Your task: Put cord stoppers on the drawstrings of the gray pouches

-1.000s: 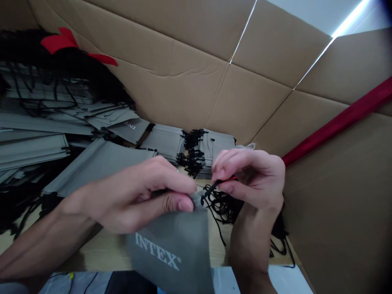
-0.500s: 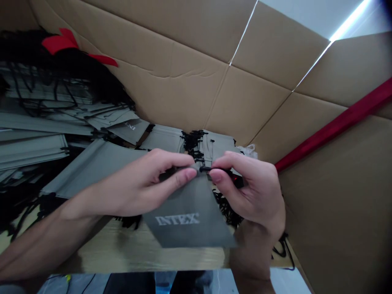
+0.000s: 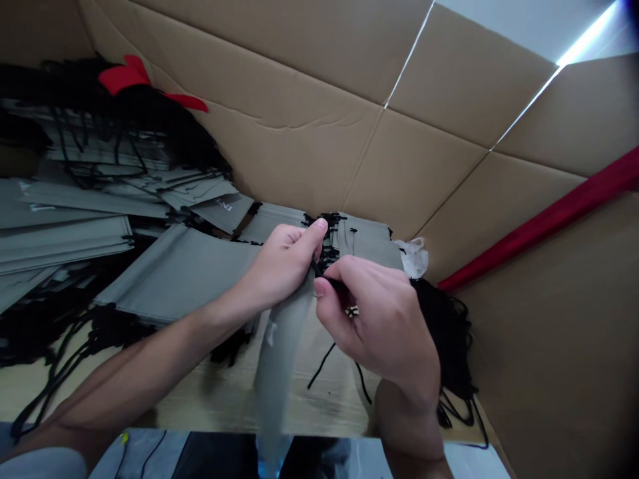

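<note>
My left hand [image 3: 282, 263] pinches the top edge of a grey fabric pouch [image 3: 279, 359], which hangs down edge-on toward me. My right hand [image 3: 379, 319] is closed beside it, fingertips pinching a black drawstring cord [image 3: 324, 362] at the pouch's mouth; the cord's loose end trails down over the wooden table [image 3: 219, 399]. The two hands touch at the pouch's top. The pouch's printing is turned out of sight.
Stacks of grey pouches [image 3: 190, 269] with black cords cover the left and back of the table. A tangle of black cords [image 3: 449, 332] lies at right. Cardboard walls [image 3: 309, 113] enclose the space, with a red bar [image 3: 544, 216] at right and red fabric [image 3: 124, 76] upper left.
The pouch went from flat with its white lettering showing to hanging edge-on. Both hands moved up and away from me, and the cord now trails below my right hand.
</note>
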Motion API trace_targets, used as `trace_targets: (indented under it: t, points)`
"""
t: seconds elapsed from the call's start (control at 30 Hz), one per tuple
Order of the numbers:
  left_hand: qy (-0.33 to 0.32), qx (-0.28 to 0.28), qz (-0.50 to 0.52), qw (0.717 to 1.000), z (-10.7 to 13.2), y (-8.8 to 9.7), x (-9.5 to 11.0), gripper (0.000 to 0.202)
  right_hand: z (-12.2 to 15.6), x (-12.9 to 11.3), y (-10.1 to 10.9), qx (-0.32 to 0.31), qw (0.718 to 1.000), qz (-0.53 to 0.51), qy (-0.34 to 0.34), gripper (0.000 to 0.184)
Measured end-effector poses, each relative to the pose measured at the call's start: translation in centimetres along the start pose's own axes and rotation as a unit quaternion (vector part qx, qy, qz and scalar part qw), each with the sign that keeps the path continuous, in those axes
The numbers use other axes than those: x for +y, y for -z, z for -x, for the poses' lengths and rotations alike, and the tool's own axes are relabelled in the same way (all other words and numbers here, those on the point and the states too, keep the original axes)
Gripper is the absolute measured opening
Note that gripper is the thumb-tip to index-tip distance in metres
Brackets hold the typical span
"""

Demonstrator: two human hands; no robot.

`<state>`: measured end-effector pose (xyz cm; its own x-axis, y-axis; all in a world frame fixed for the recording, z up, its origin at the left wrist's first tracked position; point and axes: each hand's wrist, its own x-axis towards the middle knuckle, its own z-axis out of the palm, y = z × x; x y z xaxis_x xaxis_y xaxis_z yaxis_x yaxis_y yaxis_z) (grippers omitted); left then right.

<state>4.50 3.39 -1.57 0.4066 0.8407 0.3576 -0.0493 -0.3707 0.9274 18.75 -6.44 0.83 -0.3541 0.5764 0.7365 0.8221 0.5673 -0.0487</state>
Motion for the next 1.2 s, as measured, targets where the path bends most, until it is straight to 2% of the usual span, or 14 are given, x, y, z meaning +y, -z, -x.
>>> trace_targets:
  t: [0.2, 0.4, 0.53, 0.67, 0.73, 0.83, 0.93, 1.0, 1.1, 1.2]
  points:
    - [-0.072, 0.071, -0.053, 0.993, -0.4, -1.0, -1.5, 0.073, 0.0, -0.4, -0.6, 0.013, 0.995, 0.102, 0.011, 0.033]
    - [-0.148, 0.14, -0.098, 0.974, -1.8, -1.8, -3.1, 0.079, 0.1, -0.5, -1.3, 0.004, 0.974, 0.223, 0.03, 0.034]
    - [-0.169, 0.166, -0.117, 0.964, -2.4, -2.3, -3.9, 0.078, 0.1, -0.3, -1.9, -0.002, 0.969, 0.247, 0.023, 0.033]
    - [-0.184, 0.185, -0.127, 0.957, -2.3, -2.4, -3.7, 0.075, 0.0, -0.6, -2.2, 0.016, 0.968, 0.249, 0.025, 0.032]
    - [-0.192, 0.197, -0.13, 0.953, -2.0, -2.2, -3.0, 0.074, -0.1, -0.9, -2.1, 0.036, 0.975, 0.216, 0.025, 0.033]
    - [-0.2, 0.209, -0.132, 0.948, -1.0, -1.4, -1.5, 0.071, -0.1, -1.0, -1.3, 0.068, 0.992, 0.11, 0.005, 0.033]
    - [-0.2, 0.193, -0.138, 0.951, 0.2, -0.2, 0.0, 0.065, 0.0, -0.7, -0.2, 0.067, 0.997, 0.008, -0.036, 0.017]
    - [-0.195, 0.16, -0.143, 0.957, 0.8, 0.5, 0.6, 0.063, 0.2, -0.3, 0.3, 0.078, 0.992, -0.072, -0.071, 0.003]
    - [-0.186, 0.127, -0.146, 0.963, 1.4, 1.2, 1.2, 0.06, 0.4, 0.1, 0.4, 0.096, 0.97, -0.195, -0.112, 0.014]
    - [-0.183, 0.14, -0.158, 0.96, 1.7, 1.5, 1.5, 0.057, 0.5, 0.2, 0.1, 0.091, 0.953, -0.258, -0.133, 0.017]
